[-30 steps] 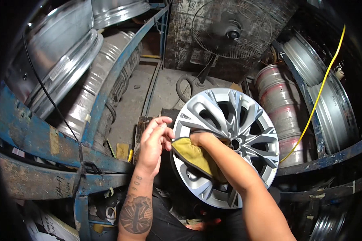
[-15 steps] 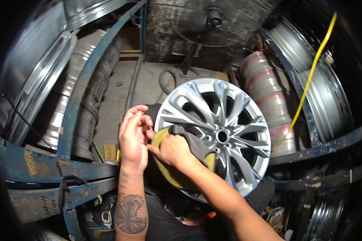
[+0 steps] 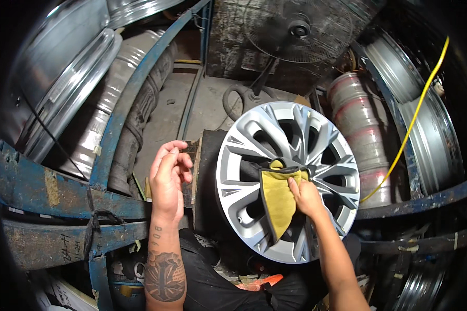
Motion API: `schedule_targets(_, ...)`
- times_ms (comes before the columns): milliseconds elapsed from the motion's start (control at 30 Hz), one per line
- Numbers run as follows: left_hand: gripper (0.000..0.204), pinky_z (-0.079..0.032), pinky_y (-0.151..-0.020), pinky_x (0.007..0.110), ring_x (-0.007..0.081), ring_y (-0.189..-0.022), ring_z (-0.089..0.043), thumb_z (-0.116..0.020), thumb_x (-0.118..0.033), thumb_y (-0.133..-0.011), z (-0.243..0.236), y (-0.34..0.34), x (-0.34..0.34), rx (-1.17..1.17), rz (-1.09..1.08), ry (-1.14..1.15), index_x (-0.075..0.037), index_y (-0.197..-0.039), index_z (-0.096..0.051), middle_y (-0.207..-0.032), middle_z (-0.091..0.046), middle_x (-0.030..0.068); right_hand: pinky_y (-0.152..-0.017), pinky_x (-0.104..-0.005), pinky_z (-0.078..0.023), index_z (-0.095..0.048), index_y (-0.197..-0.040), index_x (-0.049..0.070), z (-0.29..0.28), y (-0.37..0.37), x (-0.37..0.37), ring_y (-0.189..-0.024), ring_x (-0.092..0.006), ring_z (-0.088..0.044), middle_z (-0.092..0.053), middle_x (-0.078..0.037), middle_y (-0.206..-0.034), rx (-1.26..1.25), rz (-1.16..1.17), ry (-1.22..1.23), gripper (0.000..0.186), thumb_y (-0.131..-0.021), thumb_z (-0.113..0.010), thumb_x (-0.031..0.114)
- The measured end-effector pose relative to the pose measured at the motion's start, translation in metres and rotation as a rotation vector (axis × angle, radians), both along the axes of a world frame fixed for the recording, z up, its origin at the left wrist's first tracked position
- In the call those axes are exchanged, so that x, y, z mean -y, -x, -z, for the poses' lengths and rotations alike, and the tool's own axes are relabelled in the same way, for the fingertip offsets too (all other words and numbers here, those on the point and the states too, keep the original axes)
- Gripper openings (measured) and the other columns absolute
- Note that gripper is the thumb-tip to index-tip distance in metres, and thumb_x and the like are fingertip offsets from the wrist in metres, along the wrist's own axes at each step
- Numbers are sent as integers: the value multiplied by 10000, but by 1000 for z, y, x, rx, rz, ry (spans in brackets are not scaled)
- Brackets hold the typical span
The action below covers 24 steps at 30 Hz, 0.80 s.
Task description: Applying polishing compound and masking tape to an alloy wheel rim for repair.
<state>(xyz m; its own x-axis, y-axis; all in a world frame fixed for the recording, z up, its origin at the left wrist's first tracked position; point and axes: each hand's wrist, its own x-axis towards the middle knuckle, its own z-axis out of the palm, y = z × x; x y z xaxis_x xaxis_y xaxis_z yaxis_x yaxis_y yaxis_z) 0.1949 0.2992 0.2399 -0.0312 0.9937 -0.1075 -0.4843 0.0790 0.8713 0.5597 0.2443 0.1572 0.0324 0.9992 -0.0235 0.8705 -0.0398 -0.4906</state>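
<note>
A silver multi-spoke alloy wheel point(image 3: 238, 194) lies face up in front of me. My right hand point(image 3: 307, 198) is closed on a yellow cloth with dark edging point(image 3: 280, 199) and presses it on the spokes close to the hub. The cloth hangs down over the lower left spokes and hides part of the hub. To the left of the wheel my left hand point(image 3: 170, 173) is raised, its fingers loosely curled and apart, with nothing in it. Under the wheel shows a dark support point(image 3: 206, 171).
Blue metal racks point(image 3: 62, 181) stand on both sides, holding several wheel rims point(image 3: 70, 88). Red-marked rims point(image 3: 355, 116) are lined up at right. A yellow hose point(image 3: 420, 111) hangs there. Beyond the wheel stands a fan point(image 3: 298, 31). An orange object point(image 3: 259, 282) sits near my legs.
My right hand has drawn the cloth rightward from the wheel's left rim to near the hub. The left hand stays raised at the left. The view has shifted slightly.
</note>
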Motion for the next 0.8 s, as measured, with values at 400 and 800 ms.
schedule_targets(400,241,-459,-625,244,98,-652,-530,-474,-213,-1088,1,-32,-23,141,44,-48,-40,-1215,-584,-847,-605,30,-1212,-520,-316,-464,-1526,34,-6,128,-4,-1411,-388,-469,-466,-217,-1565,77,-441,-5,674,-916,-621,273)
schedule_targets(800,235,-428,-649,279,118,-680,-510,-583,-224,-1054,32,4,-53,144,5,0,-80,-1235,-630,-874,-606,-3,-1254,-486,-281,-463,-1482,-128,26,196,67,-1486,-428,-379,-395,-274,-1603,313,-434,-316,651,-920,-520,196)
